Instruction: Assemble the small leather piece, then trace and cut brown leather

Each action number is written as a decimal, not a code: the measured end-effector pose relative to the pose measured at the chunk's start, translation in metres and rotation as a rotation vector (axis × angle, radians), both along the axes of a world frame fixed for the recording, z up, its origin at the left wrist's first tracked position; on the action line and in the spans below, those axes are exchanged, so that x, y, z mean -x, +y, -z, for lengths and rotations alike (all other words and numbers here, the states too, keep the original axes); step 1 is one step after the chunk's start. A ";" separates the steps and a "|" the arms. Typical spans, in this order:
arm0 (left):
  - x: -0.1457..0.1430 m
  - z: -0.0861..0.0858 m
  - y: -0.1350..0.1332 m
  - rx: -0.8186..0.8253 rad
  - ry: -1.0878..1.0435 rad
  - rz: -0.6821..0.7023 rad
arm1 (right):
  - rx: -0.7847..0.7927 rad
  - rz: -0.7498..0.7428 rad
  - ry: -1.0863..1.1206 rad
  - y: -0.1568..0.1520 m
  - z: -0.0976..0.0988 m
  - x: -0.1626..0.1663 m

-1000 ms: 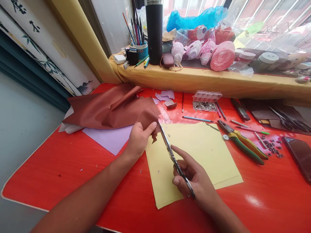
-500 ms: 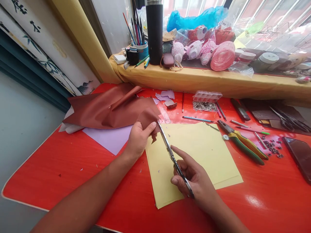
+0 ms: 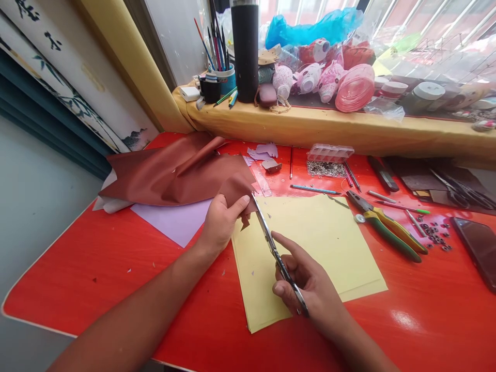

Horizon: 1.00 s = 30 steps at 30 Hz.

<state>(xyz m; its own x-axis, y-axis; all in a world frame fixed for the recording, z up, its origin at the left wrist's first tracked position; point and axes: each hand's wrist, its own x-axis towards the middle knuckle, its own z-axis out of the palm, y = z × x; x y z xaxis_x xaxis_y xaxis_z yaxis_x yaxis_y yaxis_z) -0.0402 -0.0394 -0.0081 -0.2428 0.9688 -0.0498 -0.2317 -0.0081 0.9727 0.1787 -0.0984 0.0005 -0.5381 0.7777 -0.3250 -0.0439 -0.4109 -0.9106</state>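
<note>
My left hand [image 3: 223,219] pinches the near right corner of a large brown leather sheet [image 3: 163,175], which lies rumpled across the back left of the table. A narrow strip of the leather hangs below my fingers. In my right hand [image 3: 304,281] is a pair of slim metal scissors [image 3: 273,248], seen nearly edge-on, their tips at the leather's edge beside my left thumb. My right index finger stretches along the scissors; the handle loops are mostly hidden by the hand. Beneath them lie yellow paper sheets [image 3: 321,243]. Purple paper [image 3: 174,222] sticks out under the leather.
Pliers [image 3: 387,227], small metal rings [image 3: 436,235] and a phone [image 3: 475,250] lie to the right. Farther back are a clear box of metal bits [image 3: 327,168], pens, another pair of scissors [image 3: 461,191] and purple scraps [image 3: 263,151]. A crowded windowsill [image 3: 240,119] borders the table.
Almost nothing differs. Both hands, the scissors and the leather keep their places, with only a very slight shift of the whole view.
</note>
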 end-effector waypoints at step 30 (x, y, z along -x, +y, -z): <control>-0.001 0.000 0.001 0.062 -0.111 -0.033 | 0.010 -0.007 -0.022 0.001 -0.001 -0.001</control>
